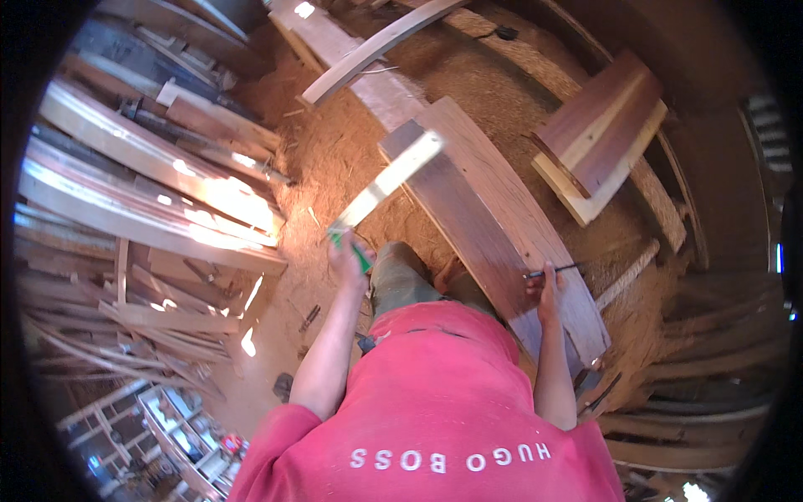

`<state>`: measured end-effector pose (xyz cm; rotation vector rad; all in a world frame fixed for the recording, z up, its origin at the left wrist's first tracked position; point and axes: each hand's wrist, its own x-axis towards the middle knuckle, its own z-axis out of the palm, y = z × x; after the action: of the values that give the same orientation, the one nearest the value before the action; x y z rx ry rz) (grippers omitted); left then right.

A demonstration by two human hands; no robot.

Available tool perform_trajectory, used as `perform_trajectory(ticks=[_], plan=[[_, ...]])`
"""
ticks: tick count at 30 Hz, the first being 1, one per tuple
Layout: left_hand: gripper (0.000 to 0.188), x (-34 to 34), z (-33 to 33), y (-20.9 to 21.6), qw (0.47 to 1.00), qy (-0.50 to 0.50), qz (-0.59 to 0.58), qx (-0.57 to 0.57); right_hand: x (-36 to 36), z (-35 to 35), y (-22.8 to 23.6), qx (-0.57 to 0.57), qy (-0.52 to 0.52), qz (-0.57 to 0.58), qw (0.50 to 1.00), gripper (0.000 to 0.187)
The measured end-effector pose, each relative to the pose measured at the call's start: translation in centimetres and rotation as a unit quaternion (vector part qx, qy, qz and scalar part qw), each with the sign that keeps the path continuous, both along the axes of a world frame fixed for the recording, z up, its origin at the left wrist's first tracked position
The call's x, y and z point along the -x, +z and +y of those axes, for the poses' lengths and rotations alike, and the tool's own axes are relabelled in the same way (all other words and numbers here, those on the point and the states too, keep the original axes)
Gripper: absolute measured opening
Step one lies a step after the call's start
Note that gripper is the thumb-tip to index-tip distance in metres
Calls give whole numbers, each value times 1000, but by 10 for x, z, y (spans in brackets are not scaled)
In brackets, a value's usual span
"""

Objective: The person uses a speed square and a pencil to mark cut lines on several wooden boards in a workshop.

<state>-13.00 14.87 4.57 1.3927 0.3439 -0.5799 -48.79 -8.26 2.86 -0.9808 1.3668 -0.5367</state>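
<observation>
On the left, my left hand (pixel 352 261) is closed around the green stock of a try square (pixel 383 191). Its pale, shiny blade points up and to the right, with the tip over the far end of a long dark brown plank (pixel 468 222). A broader, curved lighter board (pixel 523 205) lies along the plank's right side. My right hand (pixel 546 291) is over the near part of these boards, fingers pinching a thin dark pencil (pixel 552 271) that lies nearly level. Whether the pencil's point touches the wood cannot be made out.
Two-toned boards (pixel 598 134) are stacked at the right. A curved wooden strip (pixel 376 54) crosses a beam (pixel 339 42) at the far side. Long planks (pixel 150 192) are piled at the left. Sawdust (pixel 309 159) covers the floor. A shallow tray-like case (pixel 180 427) stands lower left.
</observation>
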Motion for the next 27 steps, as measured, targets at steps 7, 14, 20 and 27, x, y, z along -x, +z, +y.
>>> perform_trajectory(ticks=[7,14,20,27], plan=[[27,17,-119,-19,986,-37,-113,-116,16,-9,-1,-118,-88,-81,986,31],[44,38,-150,-47,970,-66,-150,-181,-17,-19,31,-79,-72,27,994,30],[45,29,-150,-24,981,-64,-111,-149,-129,-62,66,26,51,37,998,33],[44,55,-146,-30,978,-51,-147,-137,-234,-91,91,70,149,13,986,31]])
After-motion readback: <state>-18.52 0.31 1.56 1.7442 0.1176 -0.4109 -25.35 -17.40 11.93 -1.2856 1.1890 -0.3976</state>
